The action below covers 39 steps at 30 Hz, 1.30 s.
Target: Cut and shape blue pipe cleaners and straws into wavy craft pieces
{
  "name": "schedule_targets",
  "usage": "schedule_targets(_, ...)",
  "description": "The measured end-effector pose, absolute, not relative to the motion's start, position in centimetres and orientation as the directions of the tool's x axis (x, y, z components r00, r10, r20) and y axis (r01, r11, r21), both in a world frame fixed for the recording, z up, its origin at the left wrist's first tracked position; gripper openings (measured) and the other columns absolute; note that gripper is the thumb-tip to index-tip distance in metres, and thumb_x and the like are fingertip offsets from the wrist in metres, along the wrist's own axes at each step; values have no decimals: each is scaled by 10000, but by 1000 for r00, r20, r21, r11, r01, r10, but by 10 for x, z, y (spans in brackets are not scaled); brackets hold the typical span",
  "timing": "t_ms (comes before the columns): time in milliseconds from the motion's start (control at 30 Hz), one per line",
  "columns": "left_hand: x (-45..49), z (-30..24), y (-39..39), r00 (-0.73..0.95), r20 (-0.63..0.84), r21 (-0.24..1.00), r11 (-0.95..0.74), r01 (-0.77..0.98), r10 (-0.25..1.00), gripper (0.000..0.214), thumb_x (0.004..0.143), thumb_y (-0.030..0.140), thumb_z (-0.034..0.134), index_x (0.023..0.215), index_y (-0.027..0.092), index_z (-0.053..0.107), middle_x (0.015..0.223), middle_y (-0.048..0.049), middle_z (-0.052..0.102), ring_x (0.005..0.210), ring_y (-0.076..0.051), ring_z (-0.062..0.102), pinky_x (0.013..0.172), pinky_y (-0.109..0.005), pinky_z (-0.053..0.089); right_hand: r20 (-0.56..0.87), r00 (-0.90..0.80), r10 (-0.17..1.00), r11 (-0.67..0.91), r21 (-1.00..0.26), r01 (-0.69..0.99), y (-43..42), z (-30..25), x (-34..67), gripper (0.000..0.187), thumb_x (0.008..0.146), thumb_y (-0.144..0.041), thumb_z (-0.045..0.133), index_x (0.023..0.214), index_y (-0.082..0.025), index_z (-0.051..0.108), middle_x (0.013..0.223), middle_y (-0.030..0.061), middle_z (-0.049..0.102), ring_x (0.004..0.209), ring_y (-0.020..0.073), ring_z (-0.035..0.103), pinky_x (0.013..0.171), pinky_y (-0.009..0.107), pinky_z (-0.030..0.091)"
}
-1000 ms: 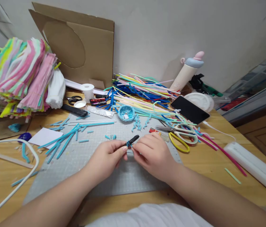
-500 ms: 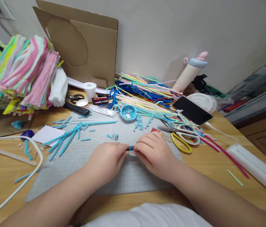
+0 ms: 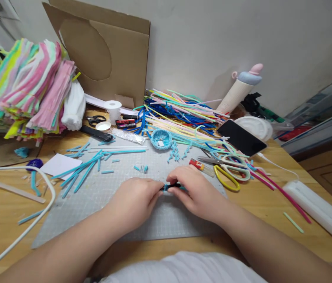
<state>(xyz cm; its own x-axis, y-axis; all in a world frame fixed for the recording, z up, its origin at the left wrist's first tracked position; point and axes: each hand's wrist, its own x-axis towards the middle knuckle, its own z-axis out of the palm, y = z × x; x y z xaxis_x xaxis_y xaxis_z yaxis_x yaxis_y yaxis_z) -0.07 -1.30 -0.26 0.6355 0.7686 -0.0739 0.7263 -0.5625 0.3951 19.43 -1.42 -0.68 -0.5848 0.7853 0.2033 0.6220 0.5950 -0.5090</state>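
Over the grey cutting mat (image 3: 101,220), my left hand (image 3: 134,198) pinches the left end of a thin black rod (image 3: 172,186). A light blue pipe cleaner (image 3: 166,188) is wound round the rod between my hands. My right hand (image 3: 197,192) grips the rod's right part between thumb and fingers, which hide that end. Beyond my hands lie a small blue coil (image 3: 145,169) and a blue fuzzy bowl shape (image 3: 160,140) with curled blue strands beside it.
Cut blue pipe cleaners (image 3: 85,175) lie at left. Scissors (image 3: 230,165), a lighter (image 3: 197,164) and a phone (image 3: 241,137) are at right. Pipe cleaner bundles (image 3: 30,86) fill the back left. A white cable (image 3: 48,184) loops at left; a power strip (image 3: 319,212) lies far right.
My right fingers have loosened and lifted a little, so more of the black rod and the blue winding shows. My left hand keeps its pinch. The view has shifted slightly.
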Motion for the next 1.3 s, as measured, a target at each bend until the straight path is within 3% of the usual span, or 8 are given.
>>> schedule_targets(167, -1, -3, -14, 658, -65, 367, -595, 715, 750, 234, 896, 249, 372, 940, 210, 599, 842, -49, 687, 773, -232, 622, 658, -324, 410, 58, -564, 824, 467, -634, 617, -11, -4, 196, 72, 843, -228, 525, 824, -176, 570, 815, 24, 589, 776, 151, 509, 713, 284, 370)
schedule_targets(333, 1, -1, -17, 721, -50, 268, -686, 676, 691, 197, 874, 166, 384, 859, 206, 576, 775, -22, 670, 683, -213, 607, 611, -331, 374, -144, -509, 849, 191, -815, 547, -8, -6, 195, 119, 793, -202, 552, 682, -163, 532, 641, -30, 511, 622, 102, 462, 586, 227, 351)
schedule_targets(467, 2, -2, -16, 751, -12, 218, -731, 647, 661, 162, 835, 105, 420, 830, 197, 553, 763, -5, 659, 660, -195, 597, 598, -333, 354, -242, -485, 841, 44, -862, 505, -8, -9, 193, 117, 769, -191, 552, 664, -159, 512, 578, -48, 452, 549, 88, 405, 520, 217, 320)
schedule_targets(567, 1, -4, -15, 737, 2, 195, -723, 663, 676, 179, 835, 98, 422, 870, 199, 565, 766, -6, 658, 669, -202, 595, 616, -349, 357, -199, -449, 871, 81, -844, 531, -9, -10, 191, 113, 772, -194, 558, 671, -159, 520, 595, -40, 467, 574, 97, 420, 539, 223, 331)
schedule_targets(667, 0, -6, -13, 690, 37, 204, -681, 703, 723, 210, 865, 134, 408, 972, 201, 577, 807, -20, 669, 722, -219, 601, 653, -367, 373, -33, -438, 898, 248, -786, 566, -9, -11, 190, 77, 790, -201, 561, 723, -163, 550, 682, -16, 525, 655, 112, 461, 602, 235, 353)
schedule_targets(867, -3, -8, -8, 594, 102, 420, -576, 701, 798, 264, 897, 248, 418, 1128, 237, 545, 1012, -27, 680, 897, -213, 607, 749, -349, 421, 179, -439, 881, 403, -770, 495, -8, -12, 194, 64, 818, -205, 555, 872, -184, 581, 829, 8, 595, 768, 122, 520, 690, 244, 392)
schedule_targets(1100, -3, -10, -8, 548, 115, 540, -515, 665, 829, 314, 887, 215, 426, 1185, 283, 497, 1079, -9, 661, 940, -192, 604, 782, -331, 442, -27, -331, 943, 48, -975, 216, -4, -19, 192, 123, 834, -271, 509, 917, -186, 541, 723, -11, 568, 646, 114, 543, 636, 269, 450)
schedule_targets(1300, -3, -11, -11, 533, 202, 546, -546, 635, 821, 340, 824, 288, 561, 1157, 246, 509, 1111, -30, 641, 1004, -197, 572, 844, -345, 422, -133, -284, 950, -132, -991, 25, -9, -21, 182, 205, 758, -303, 615, 843, -188, 468, 641, -39, 578, 582, 106, 577, 585, 259, 475)
